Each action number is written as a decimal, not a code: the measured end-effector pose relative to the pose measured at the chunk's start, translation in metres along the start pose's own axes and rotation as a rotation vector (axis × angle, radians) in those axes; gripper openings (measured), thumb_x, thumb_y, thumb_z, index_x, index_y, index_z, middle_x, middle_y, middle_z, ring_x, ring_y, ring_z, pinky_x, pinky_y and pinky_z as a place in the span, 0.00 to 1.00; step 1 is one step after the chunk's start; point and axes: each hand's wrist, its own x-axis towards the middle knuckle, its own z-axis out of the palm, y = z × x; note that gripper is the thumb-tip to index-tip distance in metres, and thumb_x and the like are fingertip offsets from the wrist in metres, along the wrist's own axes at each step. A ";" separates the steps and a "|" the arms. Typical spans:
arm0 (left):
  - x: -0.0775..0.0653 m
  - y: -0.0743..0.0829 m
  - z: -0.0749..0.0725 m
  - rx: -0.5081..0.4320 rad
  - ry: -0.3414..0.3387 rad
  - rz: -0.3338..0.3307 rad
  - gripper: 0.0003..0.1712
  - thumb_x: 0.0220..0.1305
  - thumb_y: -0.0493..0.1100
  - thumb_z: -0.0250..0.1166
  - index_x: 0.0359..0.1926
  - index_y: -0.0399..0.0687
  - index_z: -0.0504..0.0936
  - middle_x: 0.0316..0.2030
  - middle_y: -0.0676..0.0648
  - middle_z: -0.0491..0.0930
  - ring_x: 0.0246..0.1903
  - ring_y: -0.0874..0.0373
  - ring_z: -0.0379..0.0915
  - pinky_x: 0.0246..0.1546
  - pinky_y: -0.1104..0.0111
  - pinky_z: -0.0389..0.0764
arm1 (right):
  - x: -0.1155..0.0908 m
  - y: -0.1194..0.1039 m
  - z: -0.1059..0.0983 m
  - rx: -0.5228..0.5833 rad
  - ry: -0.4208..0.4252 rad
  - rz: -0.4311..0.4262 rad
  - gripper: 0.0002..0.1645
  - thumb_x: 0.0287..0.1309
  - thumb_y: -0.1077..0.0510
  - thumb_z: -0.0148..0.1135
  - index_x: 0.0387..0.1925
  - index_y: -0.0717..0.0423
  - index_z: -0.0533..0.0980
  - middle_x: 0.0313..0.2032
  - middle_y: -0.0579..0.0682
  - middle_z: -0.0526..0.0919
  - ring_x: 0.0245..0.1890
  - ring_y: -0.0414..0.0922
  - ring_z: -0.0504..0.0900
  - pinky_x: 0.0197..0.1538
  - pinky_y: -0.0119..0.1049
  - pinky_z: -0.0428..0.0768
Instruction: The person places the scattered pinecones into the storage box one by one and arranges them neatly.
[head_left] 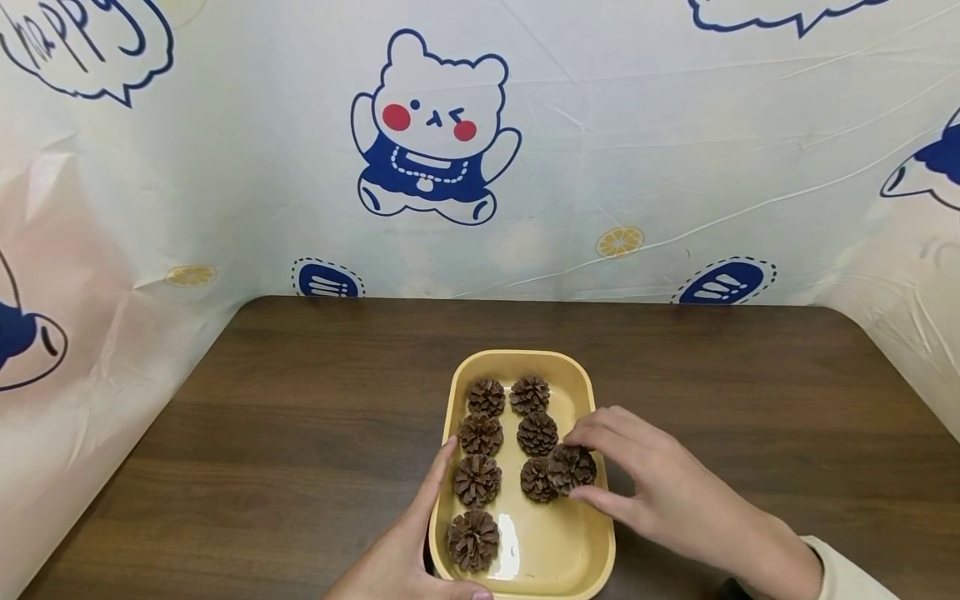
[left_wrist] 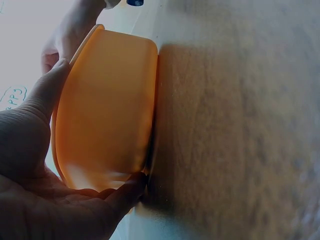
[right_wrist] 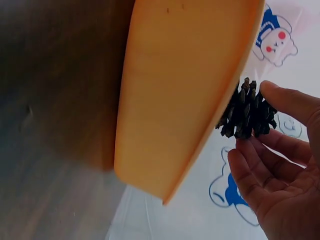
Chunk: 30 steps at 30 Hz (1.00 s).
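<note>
A pale yellow tray [head_left: 558,542] stands on the table, with pine cones in two columns inside it. My right hand [head_left: 656,475] pinches one pine cone [head_left: 572,469] between thumb and fingers, over the right rim. In the head view this cone partly covers the lowest cone [head_left: 537,481] of the right column. From the right wrist, the held pine cone [right_wrist: 248,111] shows above the rim. My left hand [head_left: 401,542] grips the tray's near left corner, its thumb by the near rim and its fingers along the left side. The tray's outer wall [left_wrist: 107,100] fills the left wrist view.
The left column holds several pine cones, the nearest [head_left: 473,540] close to my left hand. Brown wood tabletop [head_left: 262,467] surrounds the tray. A printed cloth [head_left: 600,150] with cartoon figures hangs behind the table and along both sides.
</note>
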 end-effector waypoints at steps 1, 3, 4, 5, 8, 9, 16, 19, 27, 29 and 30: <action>0.000 0.000 0.000 0.009 0.001 0.001 0.80 0.55 0.40 0.82 0.84 0.69 0.25 0.82 0.33 0.34 0.63 0.46 0.75 0.53 0.70 0.82 | -0.001 -0.002 0.001 0.006 -0.015 -0.003 0.20 0.67 0.45 0.70 0.52 0.52 0.82 0.50 0.44 0.85 0.51 0.40 0.82 0.64 0.17 0.70; 0.000 0.000 0.000 0.022 0.002 0.006 0.80 0.55 0.40 0.82 0.84 0.68 0.25 0.82 0.33 0.34 0.63 0.50 0.75 0.53 0.70 0.82 | -0.002 -0.006 0.003 0.018 -0.049 -0.003 0.20 0.65 0.46 0.73 0.53 0.51 0.81 0.51 0.42 0.84 0.51 0.39 0.82 0.63 0.17 0.70; 0.000 0.001 0.000 0.019 -0.001 0.007 0.80 0.55 0.40 0.82 0.84 0.68 0.25 0.82 0.33 0.34 0.62 0.52 0.76 0.53 0.70 0.82 | -0.003 -0.008 0.004 0.025 -0.067 -0.003 0.20 0.64 0.48 0.74 0.53 0.51 0.81 0.51 0.41 0.84 0.52 0.38 0.82 0.63 0.18 0.71; 0.000 0.001 0.000 0.013 -0.004 0.008 0.80 0.55 0.40 0.82 0.84 0.68 0.25 0.82 0.33 0.34 0.61 0.54 0.77 0.53 0.70 0.82 | -0.004 -0.009 0.005 0.032 -0.086 -0.001 0.21 0.63 0.49 0.75 0.54 0.50 0.81 0.52 0.40 0.83 0.51 0.38 0.81 0.62 0.19 0.72; 0.000 0.000 -0.001 0.024 -0.007 0.023 0.80 0.55 0.40 0.82 0.84 0.67 0.25 0.82 0.33 0.34 0.60 0.59 0.77 0.54 0.70 0.82 | -0.006 -0.014 0.007 0.047 -0.134 0.001 0.21 0.63 0.51 0.76 0.55 0.49 0.81 0.52 0.38 0.82 0.51 0.36 0.81 0.58 0.23 0.77; 0.000 0.000 -0.001 0.033 -0.004 0.026 0.80 0.55 0.40 0.82 0.84 0.67 0.26 0.83 0.34 0.34 0.61 0.59 0.77 0.55 0.70 0.81 | -0.006 -0.015 0.007 0.051 -0.150 0.003 0.22 0.63 0.51 0.76 0.55 0.48 0.81 0.52 0.38 0.82 0.51 0.36 0.80 0.56 0.25 0.78; 0.000 -0.002 -0.001 0.091 0.009 0.028 0.79 0.55 0.40 0.82 0.84 0.72 0.27 0.83 0.36 0.35 0.68 0.55 0.68 0.58 0.74 0.77 | -0.010 -0.021 0.011 0.066 -0.273 0.016 0.21 0.67 0.51 0.72 0.59 0.44 0.78 0.55 0.37 0.81 0.54 0.35 0.79 0.54 0.34 0.83; 0.000 -0.001 -0.002 0.068 0.007 0.011 0.79 0.56 0.40 0.82 0.83 0.73 0.26 0.84 0.36 0.34 0.65 0.63 0.71 0.58 0.73 0.77 | -0.009 -0.022 0.011 0.096 -0.330 0.028 0.22 0.68 0.53 0.71 0.61 0.43 0.78 0.56 0.36 0.80 0.54 0.34 0.79 0.54 0.32 0.83; -0.001 -0.005 -0.002 0.156 0.025 0.061 0.80 0.55 0.40 0.83 0.84 0.71 0.27 0.84 0.36 0.38 0.70 0.59 0.65 0.61 0.76 0.72 | -0.007 -0.019 0.017 0.137 -0.352 0.006 0.21 0.62 0.58 0.74 0.54 0.44 0.79 0.50 0.36 0.82 0.49 0.32 0.79 0.48 0.27 0.81; 0.000 -0.004 -0.002 0.126 0.019 0.034 0.80 0.55 0.41 0.83 0.84 0.71 0.26 0.83 0.36 0.38 0.67 0.62 0.68 0.60 0.75 0.73 | -0.007 -0.018 0.018 0.145 -0.366 0.004 0.20 0.62 0.59 0.74 0.54 0.43 0.79 0.50 0.36 0.83 0.48 0.31 0.79 0.47 0.27 0.81; 0.000 -0.003 -0.002 0.106 0.016 0.018 0.80 0.55 0.41 0.82 0.84 0.72 0.26 0.83 0.36 0.38 0.66 0.62 0.70 0.60 0.75 0.74 | -0.007 -0.018 0.018 0.149 -0.373 0.007 0.20 0.62 0.59 0.74 0.54 0.43 0.79 0.49 0.36 0.83 0.48 0.31 0.79 0.47 0.27 0.81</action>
